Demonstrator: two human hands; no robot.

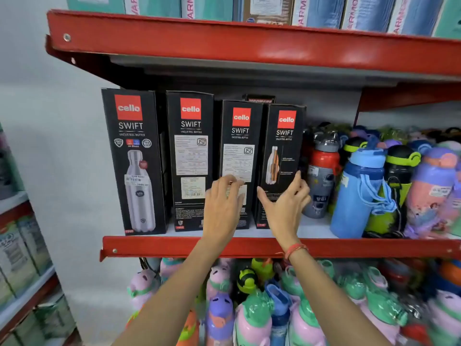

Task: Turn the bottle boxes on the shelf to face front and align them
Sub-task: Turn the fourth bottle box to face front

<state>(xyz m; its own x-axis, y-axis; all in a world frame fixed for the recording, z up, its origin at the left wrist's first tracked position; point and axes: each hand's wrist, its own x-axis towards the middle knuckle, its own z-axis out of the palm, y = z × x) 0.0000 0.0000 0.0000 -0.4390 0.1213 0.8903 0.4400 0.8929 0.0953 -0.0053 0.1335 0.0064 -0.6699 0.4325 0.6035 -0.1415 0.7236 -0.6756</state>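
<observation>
On the shelf [274,245], both hands [222,208] [284,206] touch black boxes [239,156].

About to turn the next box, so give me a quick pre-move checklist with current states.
1. First box shows its bottle front: ok.
2. Second box faces front: not ok, label side out.
3. Third box faces front: not ok, label side out.
4. Fourth box faces front: not ok, cutaway side out.
5. Left hand on the third box, right hand on the fourth: ok.
6. Fronts in line: not ok, the right pair sits further back.
</observation>
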